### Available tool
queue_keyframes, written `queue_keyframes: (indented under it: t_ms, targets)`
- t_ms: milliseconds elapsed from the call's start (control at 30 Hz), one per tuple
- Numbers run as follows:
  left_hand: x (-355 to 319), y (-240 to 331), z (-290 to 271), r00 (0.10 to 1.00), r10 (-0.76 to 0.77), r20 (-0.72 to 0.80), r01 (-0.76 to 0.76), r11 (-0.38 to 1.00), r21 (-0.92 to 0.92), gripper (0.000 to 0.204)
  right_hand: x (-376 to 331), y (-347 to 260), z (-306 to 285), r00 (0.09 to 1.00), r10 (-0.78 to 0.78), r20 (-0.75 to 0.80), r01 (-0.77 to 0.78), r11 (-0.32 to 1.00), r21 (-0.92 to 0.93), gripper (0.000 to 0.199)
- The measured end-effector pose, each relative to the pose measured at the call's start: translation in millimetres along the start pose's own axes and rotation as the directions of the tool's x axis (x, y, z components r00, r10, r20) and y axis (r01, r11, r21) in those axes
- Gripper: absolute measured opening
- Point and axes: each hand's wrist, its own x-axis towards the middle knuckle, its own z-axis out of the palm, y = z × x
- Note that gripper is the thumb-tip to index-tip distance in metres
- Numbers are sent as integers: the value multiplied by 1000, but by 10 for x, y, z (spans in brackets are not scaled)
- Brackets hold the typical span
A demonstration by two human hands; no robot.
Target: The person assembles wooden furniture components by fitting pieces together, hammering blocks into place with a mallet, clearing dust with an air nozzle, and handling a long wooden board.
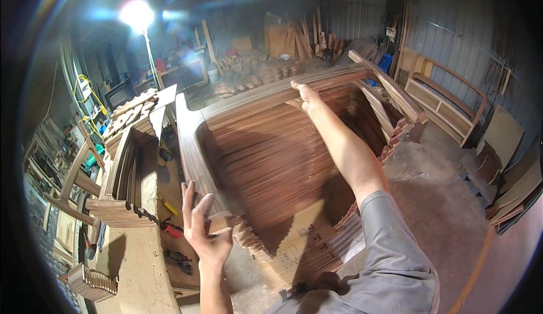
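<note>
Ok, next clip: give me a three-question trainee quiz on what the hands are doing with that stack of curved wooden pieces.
1. True or false: the right hand rests on the top edge of the stack of curved wooden pieces.
2. Which describes the left hand? A) closed in a fist B) open, fingers spread, at the near lower corner of the stack C) holding a hammer
3. Fill in: the bed frame stands against the ____ wall on the right.

Key: 1 true; 2 B; 3 grey corrugated metal
</note>
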Motion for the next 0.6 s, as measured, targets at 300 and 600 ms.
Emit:
queue_keyframes:
  t_ms: [300, 600]
  targets:
    - [74, -8, 284, 975, -223, -13, 221, 972, -77, 55, -104, -98, -168, 971, 225, 85, -160, 868, -471, 59]
    - [-224, -284, 755, 922, 88, -377, 27, 956, 291, 107, -177, 337, -693, 162, -628, 761, 657, -507, -558, 79]
